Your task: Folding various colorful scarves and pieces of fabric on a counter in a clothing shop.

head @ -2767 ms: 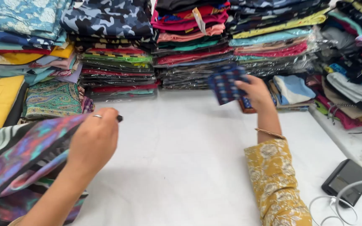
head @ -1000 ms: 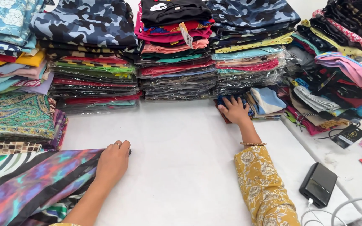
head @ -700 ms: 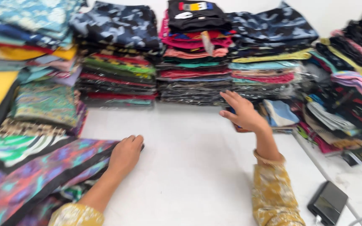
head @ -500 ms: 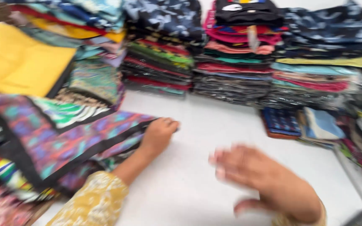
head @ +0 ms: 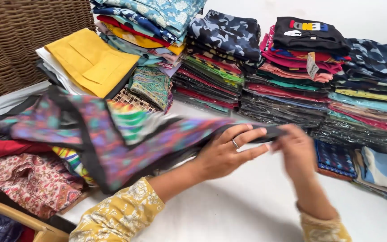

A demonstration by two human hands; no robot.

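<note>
Scarf [head: 113,134], multicoloured with a black border, lies spread from the left piles across to mid-table; its black corner is pinched between both hands above the white table [head: 256,201].

Left hand [head: 227,150]: ring on one finger, fingers laid along the corner, closed on the cloth. Right hand [head: 298,150]: blurred, meets the left at the same corner, seems to grip its tip; hands just about touching. Both sleeves yellow, floral.

Near left: pink patterned cloth [head: 23,179] under the scarf edge, wooden rail below it.

Further back, left: yellow folded piece [head: 90,60] on a stack, wicker basket [head: 27,36] behind.

Back row: tall stacks of folded clothes [head: 292,76], some in clear wrap, camouflage pieces on top. Right edge: blue patterned pieces [head: 337,159] lying low by the stacks.
</note>
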